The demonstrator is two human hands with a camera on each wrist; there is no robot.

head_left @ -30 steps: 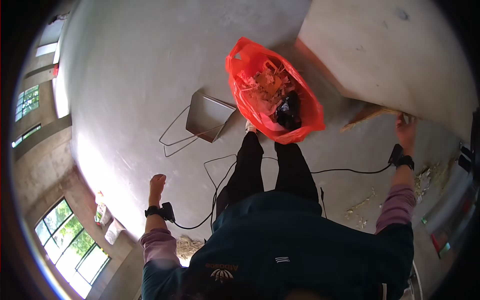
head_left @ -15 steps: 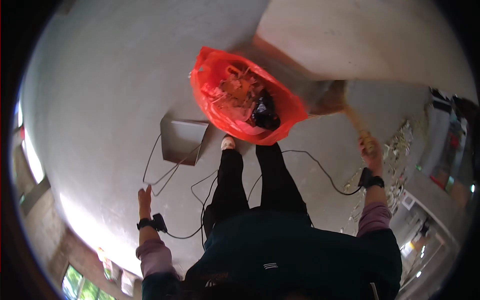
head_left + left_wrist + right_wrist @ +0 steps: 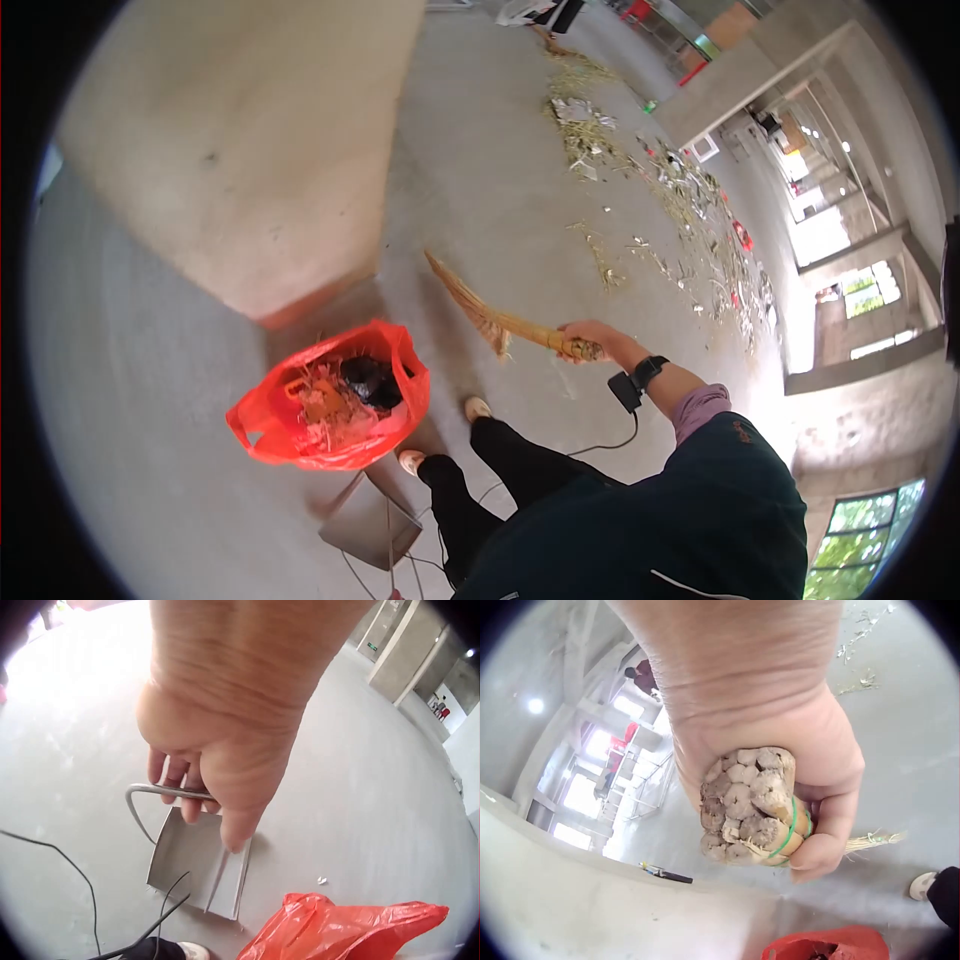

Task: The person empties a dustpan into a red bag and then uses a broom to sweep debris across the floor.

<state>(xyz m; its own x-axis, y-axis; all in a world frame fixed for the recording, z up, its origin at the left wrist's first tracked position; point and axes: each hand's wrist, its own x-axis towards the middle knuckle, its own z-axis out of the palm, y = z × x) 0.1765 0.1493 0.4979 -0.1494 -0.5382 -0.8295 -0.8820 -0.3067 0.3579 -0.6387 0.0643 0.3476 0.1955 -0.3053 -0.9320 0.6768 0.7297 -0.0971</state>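
My right hand (image 3: 597, 338) (image 3: 826, 754) grips the bundled stalk handle of a straw broom (image 3: 500, 320) (image 3: 739, 810), tied with green string in the right wrist view. The broom head points away and to the left in the head view. In the left wrist view my left hand (image 3: 225, 754) has its fingers hooked around the bent metal handle (image 3: 161, 789) of a grey dustpan (image 3: 191, 859) (image 3: 370, 527). A red plastic bag (image 3: 345, 440) (image 3: 330, 930) (image 3: 847, 941), holding scraps and a black bundle, stands beside the dustpan.
A wall corner (image 3: 290, 150) rises beyond the bag. Straw and litter (image 3: 690, 210) are scattered over the floor at the right. A black cable (image 3: 600, 447) hangs by my legs. Another person (image 3: 643, 677) is in the distance.
The head view has swung to the right. My right hand has brought the broom away from the wall corner. My left hand has reached the dustpan's handle and taken hold.
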